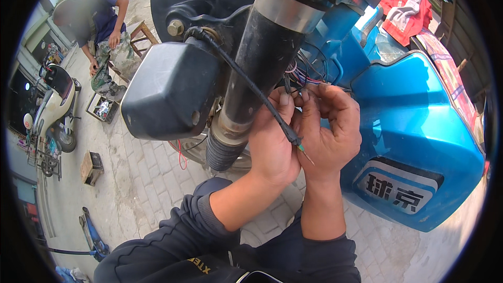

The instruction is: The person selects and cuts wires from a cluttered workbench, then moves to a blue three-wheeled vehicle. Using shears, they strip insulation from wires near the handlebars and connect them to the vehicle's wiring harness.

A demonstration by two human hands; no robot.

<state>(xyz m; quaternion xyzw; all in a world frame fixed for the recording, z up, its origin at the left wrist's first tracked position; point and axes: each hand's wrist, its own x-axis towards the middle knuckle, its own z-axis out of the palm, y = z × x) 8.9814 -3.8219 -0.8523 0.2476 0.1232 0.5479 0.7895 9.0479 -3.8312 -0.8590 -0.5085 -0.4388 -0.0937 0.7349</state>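
My left hand (275,137) and my right hand (332,133) meet fingertip to fingertip behind a black front fork tube (271,53). Between the thumbs and fingers of both is a thin black wire (297,90), partly hidden by the fingertips. Just above them a bundle of coloured wires (304,72) comes out beside the fork. A thick black cable (251,82) hangs across the fork and in front of my wrists; its taped end has green and yellow insulation and a bare tip.
Left of the fork is a black plastic housing (171,90); a blue body panel (408,125) stands close on the right. A person (98,27) sits on a wooden stool further left. A parts box (102,108), a small wooden stool (91,168), a blue jack (93,236) and a scooter (57,106) stand on the paving.
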